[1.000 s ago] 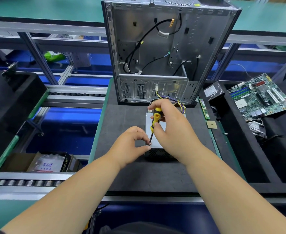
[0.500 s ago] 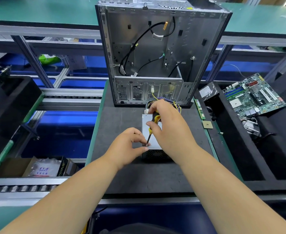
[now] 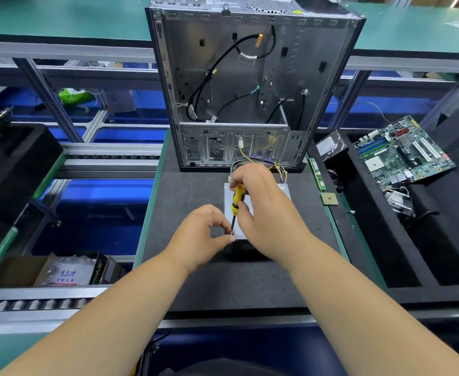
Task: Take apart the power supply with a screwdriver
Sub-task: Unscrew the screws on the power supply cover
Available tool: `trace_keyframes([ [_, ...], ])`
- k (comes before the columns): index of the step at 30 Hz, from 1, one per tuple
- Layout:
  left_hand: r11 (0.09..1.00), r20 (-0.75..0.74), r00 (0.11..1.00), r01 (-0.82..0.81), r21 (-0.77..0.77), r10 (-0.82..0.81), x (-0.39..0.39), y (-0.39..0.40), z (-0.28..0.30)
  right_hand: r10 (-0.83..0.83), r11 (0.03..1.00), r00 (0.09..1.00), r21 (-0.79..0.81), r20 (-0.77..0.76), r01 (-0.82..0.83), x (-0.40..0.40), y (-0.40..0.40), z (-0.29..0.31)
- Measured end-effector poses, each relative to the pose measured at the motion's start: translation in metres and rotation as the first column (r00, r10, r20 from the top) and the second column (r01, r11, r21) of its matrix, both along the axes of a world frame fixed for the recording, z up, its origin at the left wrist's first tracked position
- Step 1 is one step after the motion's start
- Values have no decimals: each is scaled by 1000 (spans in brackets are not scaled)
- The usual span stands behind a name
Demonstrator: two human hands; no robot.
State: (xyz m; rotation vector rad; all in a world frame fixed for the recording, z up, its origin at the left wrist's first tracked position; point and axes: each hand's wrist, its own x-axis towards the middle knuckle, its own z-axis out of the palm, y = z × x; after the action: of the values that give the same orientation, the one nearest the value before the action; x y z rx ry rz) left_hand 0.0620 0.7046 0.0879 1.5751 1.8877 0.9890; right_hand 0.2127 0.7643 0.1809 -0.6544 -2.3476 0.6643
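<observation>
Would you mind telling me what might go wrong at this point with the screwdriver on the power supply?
The screwdriver tip sits right by the left hand fingertips; a slip could jab them. A loosened screw could roll off the power supply onto the dark mat. The right hand hides much of the unit.

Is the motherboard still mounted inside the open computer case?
No, the motherboard lies in the black tray right of the computer case, which holds only loose cables.
</observation>
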Motion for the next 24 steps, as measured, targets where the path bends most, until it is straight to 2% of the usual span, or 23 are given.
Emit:
trace_keyframes([
  [6, 1000, 48, 999, -18, 15, 18, 1, -1, -3, -109, 986, 993, 119, -41, 113, -3, 4, 4],
  [9, 1000, 63, 998, -20, 16, 19, 1, -1, -3, -113, 990, 993, 88, -19, 114, -5, 7, 6],
  [13, 999, 23, 1000, -20, 31, 19, -1, -4, -3, -95, 990, 995, -110, -7, 93, -4, 7, 6],
  [16, 999, -25, 999, -36, 35, 36, -3, -4, -2, -68, 979, 998, -194, -8, 66, -3, 5, 4],
  [21, 999, -6, 999, -41, 28, 41, -3, -4, -1, -113, 990, 994, -84, -1, 112, -4, 5, 3],
  [24, 998, 12, 999, -52, 18, 52, -2, -4, 0, -121, 989, 992, -86, 25, 123, -6, 9, 5],
])
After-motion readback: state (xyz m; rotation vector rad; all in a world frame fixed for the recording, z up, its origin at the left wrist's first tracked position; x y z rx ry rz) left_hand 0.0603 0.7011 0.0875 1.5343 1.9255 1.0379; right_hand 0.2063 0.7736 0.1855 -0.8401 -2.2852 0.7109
